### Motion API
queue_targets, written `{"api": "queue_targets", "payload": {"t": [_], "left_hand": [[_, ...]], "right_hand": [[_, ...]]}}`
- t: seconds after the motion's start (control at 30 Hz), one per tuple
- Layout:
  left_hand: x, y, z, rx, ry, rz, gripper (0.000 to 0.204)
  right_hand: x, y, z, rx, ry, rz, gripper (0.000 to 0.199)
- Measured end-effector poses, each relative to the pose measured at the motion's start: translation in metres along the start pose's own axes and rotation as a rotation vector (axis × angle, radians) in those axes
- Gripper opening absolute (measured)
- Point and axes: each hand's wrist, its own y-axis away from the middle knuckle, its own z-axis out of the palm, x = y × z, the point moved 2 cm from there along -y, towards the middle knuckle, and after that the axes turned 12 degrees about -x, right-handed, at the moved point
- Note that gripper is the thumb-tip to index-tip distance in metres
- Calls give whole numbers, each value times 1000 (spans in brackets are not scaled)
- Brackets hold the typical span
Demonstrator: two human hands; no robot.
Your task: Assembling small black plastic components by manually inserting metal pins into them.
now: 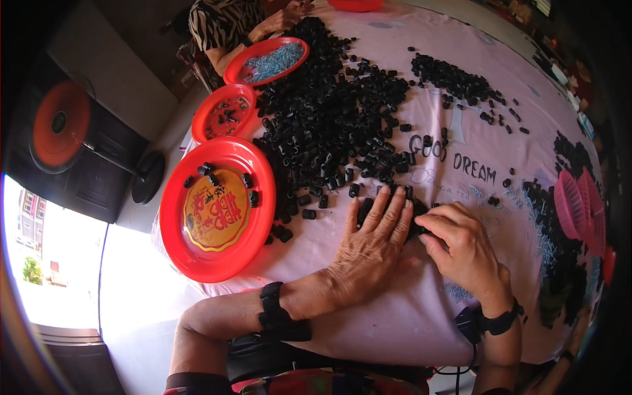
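My left hand [376, 247] lies flat over a few small black cylindrical pieces [366, 209], its fingers stretched out and partly covering them. Close beside its fingertips, my right hand [464, 249] is bent, with thumb and forefinger drawn together at the edge of the black pieces. What sits between those fingertips, if anything, is hidden. Beyond both hands spreads a large heap of the same black pieces [322, 131]. To the left, a big red plate [172, 217] with a gold centre holds several black pieces.
Further off stand a red dish [199, 118] with black bits and a red dish [239, 60] of bluish screws. A person in a patterned sleeve [220, 26] works at the far left. Pink baskets [574, 204] and more black pieces lie right. A fan [59, 125] stands left.
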Motion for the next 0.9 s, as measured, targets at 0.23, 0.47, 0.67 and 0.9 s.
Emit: {"api": "queue_targets", "payload": {"t": [0.23, 0.47, 0.67, 0.9], "left_hand": [[8, 21, -12, -97, 96, 58, 79], [-22, 50, -47, -151, 204, 13, 78], [-52, 35, -43, 21, 56, -278, 82], [-20, 15, -30, -23, 203, 56, 77]], "right_hand": [[6, 3, -7, -9, -3, 36, 17], [11, 5, -19, 21, 46, 88, 12], [11, 7, -23, -3, 78, 104, 12], [13, 6, -22, 15, 94, 103, 12]]}}
